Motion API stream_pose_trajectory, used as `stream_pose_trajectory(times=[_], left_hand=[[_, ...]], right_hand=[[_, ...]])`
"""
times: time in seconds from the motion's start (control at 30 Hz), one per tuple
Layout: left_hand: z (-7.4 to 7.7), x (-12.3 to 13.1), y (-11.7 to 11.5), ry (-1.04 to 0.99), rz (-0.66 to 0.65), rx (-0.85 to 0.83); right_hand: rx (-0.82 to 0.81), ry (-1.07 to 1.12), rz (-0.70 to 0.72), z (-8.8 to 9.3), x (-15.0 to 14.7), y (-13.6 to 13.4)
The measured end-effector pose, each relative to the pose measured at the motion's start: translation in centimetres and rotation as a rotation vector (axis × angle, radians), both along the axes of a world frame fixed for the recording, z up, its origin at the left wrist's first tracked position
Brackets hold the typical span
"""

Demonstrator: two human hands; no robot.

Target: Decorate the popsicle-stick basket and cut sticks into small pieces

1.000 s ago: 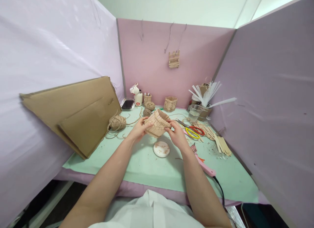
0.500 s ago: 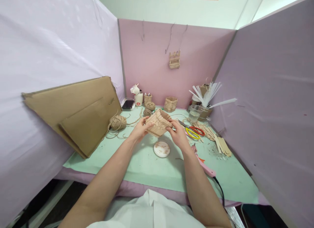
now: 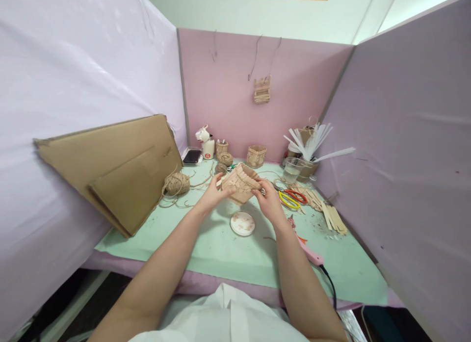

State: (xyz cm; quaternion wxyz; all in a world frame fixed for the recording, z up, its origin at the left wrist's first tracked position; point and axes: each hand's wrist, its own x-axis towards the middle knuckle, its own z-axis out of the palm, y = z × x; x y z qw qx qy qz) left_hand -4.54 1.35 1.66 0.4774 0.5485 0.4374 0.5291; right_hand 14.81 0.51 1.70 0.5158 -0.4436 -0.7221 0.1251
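Note:
Between both hands, tilted above the table, is a small basket (image 3: 241, 185) made of wooden craft sticks, its scalloped rim turned up and to the right. My left hand (image 3: 213, 194) is closed on its left side, thumb across the front. At the right side my right hand (image 3: 267, 199) grips the basket near its rim, fingertips curled on the edge. Below the basket a round white lid or dish (image 3: 242, 223) with brownish marks lies on the green cloth. The underside and back of the basket are hidden.
Yellow- and red-handled scissors (image 3: 290, 198), a pink glue gun (image 3: 311, 253) and flat wooden sticks (image 3: 334, 218) lie to the right. A twine ball (image 3: 177, 183) sits by leaning cardboard (image 3: 121, 170) on the left. Behind stand another stick basket (image 3: 256, 156) and a clear cup (image 3: 292, 170).
The basket has shifted slightly to the right and turned a little, with both hands still on it. My left thumb has slid further across its front.

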Motion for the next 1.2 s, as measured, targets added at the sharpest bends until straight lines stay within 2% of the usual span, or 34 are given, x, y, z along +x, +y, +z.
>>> stream_pose_trajectory(times=[0.1,0.2,0.53,0.67,0.8,0.97,1.1,1.2], left_hand=[[-0.9,0.0,0.4,0.225,0.07,0.166],[-1.8,0.1,1.1,0.337,0.055,0.25],[-3.2,1.2,2.3,0.532,0.106,0.303],[-3.8,1.3,2.7,0.522,0.084,0.283],[-4.4,1.4,3.2,0.411,0.053,0.267],[-4.8,1.5,3.4,0.309,0.018,0.217],[-4.9,1.6,3.4,0.311,0.008,0.182],[-4.9,1.8,3.4,0.324,0.009,0.176]], right_hand=[[0.017,-0.03,-0.014,-0.1,-0.1,0.0],[0.038,-0.069,-0.025,-0.3,-0.3,0.0],[0.069,-0.19,-0.111,-1.4,-0.5,1.1],[0.057,-0.202,-0.132,-1.9,-0.9,1.6],[0.04,-0.172,-0.127,-1.8,-1.1,1.5],[-0.122,0.022,-0.207,-2.1,0.4,1.7],[-0.246,0.024,-0.246,-3.2,1.3,2.5],[-0.319,0.005,-0.209,-3.8,0.9,2.7]])
